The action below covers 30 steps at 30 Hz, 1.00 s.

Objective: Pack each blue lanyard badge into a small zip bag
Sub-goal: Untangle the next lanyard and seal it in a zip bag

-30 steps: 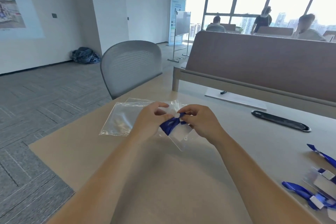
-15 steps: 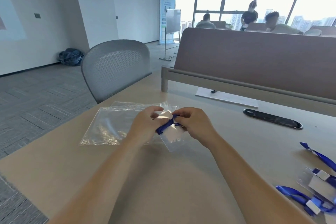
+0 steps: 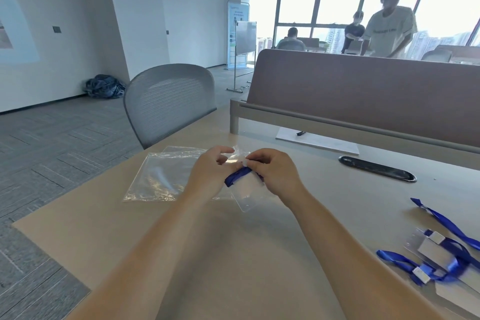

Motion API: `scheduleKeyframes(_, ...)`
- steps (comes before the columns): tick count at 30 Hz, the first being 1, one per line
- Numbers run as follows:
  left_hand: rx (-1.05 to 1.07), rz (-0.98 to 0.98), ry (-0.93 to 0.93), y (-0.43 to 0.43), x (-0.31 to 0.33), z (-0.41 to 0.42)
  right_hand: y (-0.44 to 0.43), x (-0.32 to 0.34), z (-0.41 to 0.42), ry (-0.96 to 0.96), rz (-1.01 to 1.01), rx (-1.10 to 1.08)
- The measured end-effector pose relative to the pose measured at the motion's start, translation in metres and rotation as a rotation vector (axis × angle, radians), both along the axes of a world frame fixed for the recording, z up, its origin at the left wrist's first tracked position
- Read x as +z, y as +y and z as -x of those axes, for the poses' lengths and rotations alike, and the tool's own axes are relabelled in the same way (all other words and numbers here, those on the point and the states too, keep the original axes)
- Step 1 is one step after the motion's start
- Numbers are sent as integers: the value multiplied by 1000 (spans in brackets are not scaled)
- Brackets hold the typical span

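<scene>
Blue lanyard badge (image 3: 238, 174): bunched blue strap w/ clear card sleeve, held just above counter (image 3: 233, 254) centre. Left hand (image 3: 209, 175) fingers pinch crinkled zip bag (image 3: 240, 155); right hand (image 3: 276, 174) fingers pinch badge. Spare bags (image 3: 161, 174) left; more badges (image 3: 441, 254) far right.

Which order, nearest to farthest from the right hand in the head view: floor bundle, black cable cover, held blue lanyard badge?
1. Blue lanyard badge, gripped in the right hand.
2. Black cable cover, on the desk, to the right.
3. Dark bundle, far left, on the floor.
</scene>
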<state>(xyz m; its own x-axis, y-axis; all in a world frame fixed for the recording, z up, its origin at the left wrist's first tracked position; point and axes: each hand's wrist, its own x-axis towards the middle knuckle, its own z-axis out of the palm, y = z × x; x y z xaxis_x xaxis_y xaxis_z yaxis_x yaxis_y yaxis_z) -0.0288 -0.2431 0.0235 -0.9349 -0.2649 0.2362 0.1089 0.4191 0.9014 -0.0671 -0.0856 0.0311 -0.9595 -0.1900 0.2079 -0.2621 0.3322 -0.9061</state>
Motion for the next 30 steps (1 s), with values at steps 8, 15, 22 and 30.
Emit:
scheduleKeyframes(8,15,-12,-160,5,-14,12,8,-23,29,-45,-35,-154)
scheduleKeyframes(15,-75,200,-313,7,-31,9,18,-41,42,-61,-72,-241)
scheduleKeyframes(22,-108,304,-322,11,-31,-10,35,-34,22,-68,-21,-263)
scheduleKeyframes(30,-83,246,-288,29,-28,-52,70,-28,-22,-70,-19,-327)
